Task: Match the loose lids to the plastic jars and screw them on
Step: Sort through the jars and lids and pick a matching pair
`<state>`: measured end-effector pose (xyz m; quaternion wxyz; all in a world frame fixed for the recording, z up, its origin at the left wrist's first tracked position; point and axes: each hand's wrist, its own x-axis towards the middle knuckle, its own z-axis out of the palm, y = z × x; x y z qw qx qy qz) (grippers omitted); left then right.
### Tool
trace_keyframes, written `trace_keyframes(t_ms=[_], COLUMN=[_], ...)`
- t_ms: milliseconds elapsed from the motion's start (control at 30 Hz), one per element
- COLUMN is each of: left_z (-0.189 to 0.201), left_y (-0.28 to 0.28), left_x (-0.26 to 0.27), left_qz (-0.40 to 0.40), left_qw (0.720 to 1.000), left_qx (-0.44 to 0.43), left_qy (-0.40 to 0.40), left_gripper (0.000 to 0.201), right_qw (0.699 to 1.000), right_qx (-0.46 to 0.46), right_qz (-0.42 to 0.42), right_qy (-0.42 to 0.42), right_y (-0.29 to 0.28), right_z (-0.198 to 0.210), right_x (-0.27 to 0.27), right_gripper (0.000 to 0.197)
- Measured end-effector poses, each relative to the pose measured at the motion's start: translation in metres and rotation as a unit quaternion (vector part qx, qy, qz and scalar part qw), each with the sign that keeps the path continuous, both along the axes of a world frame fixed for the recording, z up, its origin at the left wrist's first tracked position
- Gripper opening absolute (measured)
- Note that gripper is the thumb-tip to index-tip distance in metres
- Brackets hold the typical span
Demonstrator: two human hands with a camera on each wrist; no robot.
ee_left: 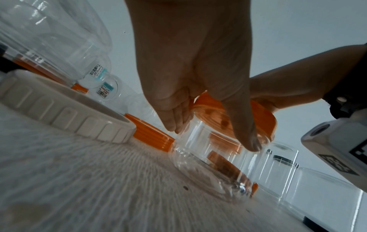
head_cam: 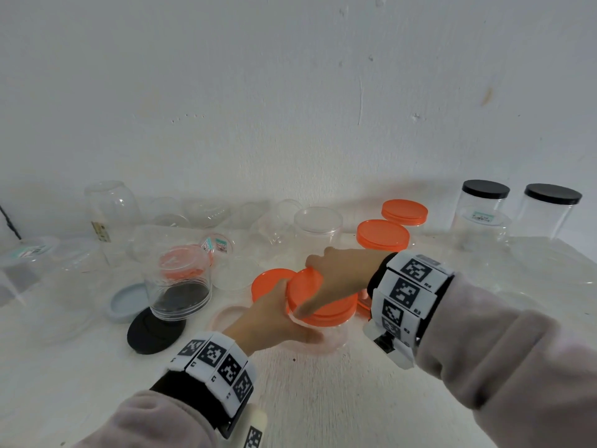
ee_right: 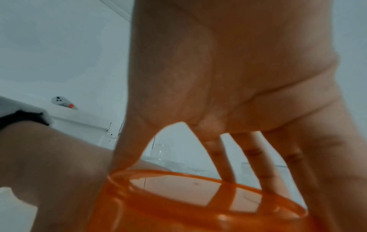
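Orange lid going onto a clear jar, mid-counter

Step in hand: seating and threading one lid. Left hand point(head_cam: 274, 315) wraps the upper wall of a clear plastic jar point(head_cam: 326, 337) that stands near the front middle of the counter point(head_cam: 323, 399), fingers and thumb curled round it just below the rim. Right hand point(head_cam: 336, 279) comes over from the right, its grip spread across an orange lid point(head_cam: 319, 299), thumb and fingertips point(ee_right: 224, 164) down on the edge. The lid looks slightly tilted on the jar mouth, though motion blur makes this hard to judge, so I take it as not yet fully threaded.

Next move, as I judge it: level the lid on the neck, hold the jar from spinning with the left hand, and turn with the right until it stops. A cocked start risks cross-threading; thin clear walls may flex if squeezed hard.

Another orange lid point(head_cam: 271, 282) lies flat just behind the left hand. Two orange-lidded jars point(head_cam: 382, 236) stand behind, two black-lidded jars point(head_cam: 484, 192) far right. Open jars crowd the left; a black lid point(head_cam: 155, 333) and a pale lid point(ee_left: 65, 106) lie loose.

Writing: price stickers with barcodes on small jars point(ee_left: 104, 91); one appears to read "2.00", the rest too small. Wrist bands carry square coded markers
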<state>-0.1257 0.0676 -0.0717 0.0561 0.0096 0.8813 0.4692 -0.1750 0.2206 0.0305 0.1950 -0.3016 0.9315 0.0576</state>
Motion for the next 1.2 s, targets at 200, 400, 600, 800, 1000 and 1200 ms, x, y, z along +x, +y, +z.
trace_keyframes(t_ms=[200,400,600,800,1000,1200], left_z=[0.001,0.000,-0.002,-0.002,-0.003,-0.003], left_y=[0.002,0.003,0.001,0.002,0.001,0.001], left_x=[0.002,0.001,0.001,0.000,-0.001,0.000], left_qz=[0.003,0.006,0.009,0.001,0.007,-0.005], left_qw=[1.000,1.000,1.000,1.000,1.000,1.000], left_qx=[0.011,0.014,0.012,0.023,0.011,0.022], left_qy=[-0.001,0.001,-0.002,0.002,0.000,0.004], left_gripper=[0.092,0.093,0.096,0.100,0.095,0.106], right_qw=[0.999,1.000,0.999,0.998,1.000,0.998], right_qx=[0.037,-0.007,0.047,-0.003,0.021,-0.012], right_qz=[0.002,0.022,-0.003,0.042,-0.010,0.042], right_qy=[-0.019,-0.020,-0.008,-0.041,0.017,-0.050], right_y=[0.003,0.000,0.000,0.003,0.000,0.003], right_z=[0.003,-0.001,0.002,0.003,-0.003,0.001], right_x=[-0.003,0.000,-0.002,-0.002,-0.003,-0.005], right_gripper=[0.107,0.097,0.107,0.095,0.105,0.096])
